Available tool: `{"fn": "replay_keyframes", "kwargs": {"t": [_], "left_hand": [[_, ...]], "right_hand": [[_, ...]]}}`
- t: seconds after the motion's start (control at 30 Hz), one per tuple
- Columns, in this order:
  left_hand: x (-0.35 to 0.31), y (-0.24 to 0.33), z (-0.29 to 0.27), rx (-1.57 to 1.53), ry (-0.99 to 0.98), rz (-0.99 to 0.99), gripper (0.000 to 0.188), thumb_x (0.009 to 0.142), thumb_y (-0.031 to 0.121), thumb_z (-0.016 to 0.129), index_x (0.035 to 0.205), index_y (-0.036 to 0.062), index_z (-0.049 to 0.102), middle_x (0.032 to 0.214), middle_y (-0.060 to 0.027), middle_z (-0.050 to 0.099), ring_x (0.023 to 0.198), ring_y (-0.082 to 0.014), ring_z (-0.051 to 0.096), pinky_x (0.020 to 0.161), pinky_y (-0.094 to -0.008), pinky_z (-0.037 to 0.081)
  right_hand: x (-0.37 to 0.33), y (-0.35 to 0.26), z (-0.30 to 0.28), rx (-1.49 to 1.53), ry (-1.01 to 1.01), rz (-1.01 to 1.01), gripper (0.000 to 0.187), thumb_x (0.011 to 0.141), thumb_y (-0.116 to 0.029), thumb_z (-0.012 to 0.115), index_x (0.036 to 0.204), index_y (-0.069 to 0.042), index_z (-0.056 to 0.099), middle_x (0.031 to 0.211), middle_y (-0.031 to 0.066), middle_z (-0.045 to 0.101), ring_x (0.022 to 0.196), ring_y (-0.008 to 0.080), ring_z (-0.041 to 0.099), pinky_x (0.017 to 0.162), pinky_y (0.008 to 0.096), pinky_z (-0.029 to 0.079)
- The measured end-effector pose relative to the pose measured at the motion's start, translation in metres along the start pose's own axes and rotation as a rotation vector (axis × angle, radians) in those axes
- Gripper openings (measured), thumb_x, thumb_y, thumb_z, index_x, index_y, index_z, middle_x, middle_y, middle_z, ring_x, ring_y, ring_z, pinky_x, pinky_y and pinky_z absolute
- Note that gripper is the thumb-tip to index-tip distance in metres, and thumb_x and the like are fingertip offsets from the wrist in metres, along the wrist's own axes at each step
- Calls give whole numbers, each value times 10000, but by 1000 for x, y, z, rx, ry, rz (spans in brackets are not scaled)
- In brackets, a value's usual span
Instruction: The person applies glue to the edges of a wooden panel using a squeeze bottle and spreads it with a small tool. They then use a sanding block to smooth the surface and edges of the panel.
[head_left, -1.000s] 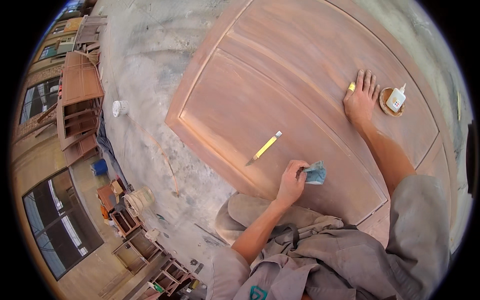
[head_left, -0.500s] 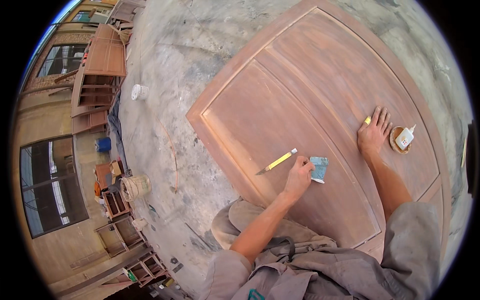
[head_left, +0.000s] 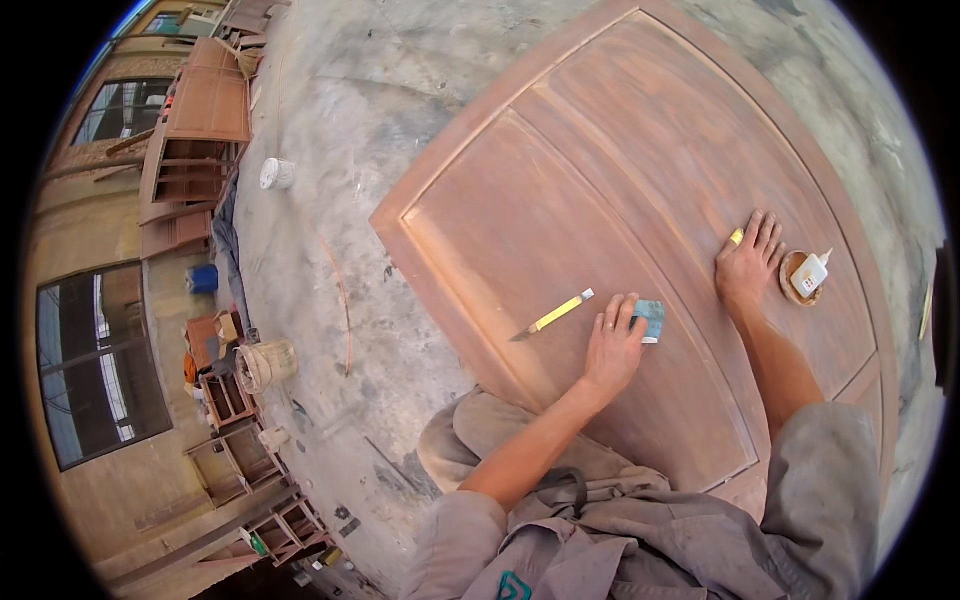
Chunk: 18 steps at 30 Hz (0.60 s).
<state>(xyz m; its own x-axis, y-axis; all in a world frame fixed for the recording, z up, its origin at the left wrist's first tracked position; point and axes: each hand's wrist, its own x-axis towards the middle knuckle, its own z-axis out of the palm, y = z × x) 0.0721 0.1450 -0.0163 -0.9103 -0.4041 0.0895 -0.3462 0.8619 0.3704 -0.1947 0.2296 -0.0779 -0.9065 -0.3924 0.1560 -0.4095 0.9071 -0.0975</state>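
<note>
A large reddish-brown wooden door panel (head_left: 560, 210) lies flat before me, with raised mouldings around its sections. My left hand (head_left: 612, 350) rests on its near section, fingers forward, keeping hold of a folded piece of blue-grey sandpaper (head_left: 650, 318) at its right side; the fingers hide part of the sheet. Flat on the panel farther right lies my right hand (head_left: 746, 270), fingers stretched, something yellow around its thumb. Beside that hand a white glue bottle (head_left: 812, 270) lies in a shallow round dish (head_left: 788, 294). Left of my left hand is a yellow utility knife (head_left: 555, 314), blade out.
Stained concrete floor (head_left: 350, 120) surrounds the panel. To the left stand a white tub (head_left: 277, 174), a dirty bucket (head_left: 266, 366), a blue container (head_left: 202, 279) and a wooden cabinet (head_left: 208, 95) along the wall. An orange cord (head_left: 343, 300) runs over the floor.
My left hand has moved slightly right and its fingers have gone from a pinch at the sandpaper's edge to lying stretched over it. My right hand has stayed in place.
</note>
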Motion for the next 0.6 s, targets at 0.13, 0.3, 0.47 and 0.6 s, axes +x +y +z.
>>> {"fn": "replay_keyframes", "kwargs": {"t": [0.13, 0.3, 0.47, 0.6], "left_hand": [[17, -10, -5, -366, 135, -95, 187, 884, 76, 717, 1036, 36, 616, 1255, -172, 597, 1130, -315, 643, 767, -403, 601], [86, -61, -67, -1084, 216, -789, 106, 995, 114, 614, 1011, 14, 582, 975, -65, 659, 833, -136, 654, 569, -323, 577], [147, -124, -93, -540, 257, -636, 121, 931, -8, 578, 1030, 8, 510, 1097, -176, 637, 1024, -297, 673, 905, -392, 528], [183, -134, -70, -577, 408, -398, 221, 894, -78, 531, 1103, -7, 534, 1282, -261, 630, 1227, -405, 617, 1039, -429, 484]], "right_hand": [[0, 3, 2, 15, 12, -3, 636, 1023, -278, 477, 1596, -54, 313, 1678, 180, 266, 1569, 358, 193, 1276, 543, 117], [0, 0, -4, 35, 7, -12, 662, 998, -261, 507, 1596, -54, 312, 1673, 182, 273, 1568, 361, 192, 1277, 548, 107], [1, 2, -1, 30, 29, -6, 667, 998, -272, 517, 1600, -71, 311, 1671, 171, 283, 1563, 357, 206, 1276, 550, 118], [-2, 3, 3, 32, 55, 3, 640, 1012, -280, 504, 1598, -95, 326, 1668, 145, 303, 1555, 344, 235, 1273, 546, 142]]}}
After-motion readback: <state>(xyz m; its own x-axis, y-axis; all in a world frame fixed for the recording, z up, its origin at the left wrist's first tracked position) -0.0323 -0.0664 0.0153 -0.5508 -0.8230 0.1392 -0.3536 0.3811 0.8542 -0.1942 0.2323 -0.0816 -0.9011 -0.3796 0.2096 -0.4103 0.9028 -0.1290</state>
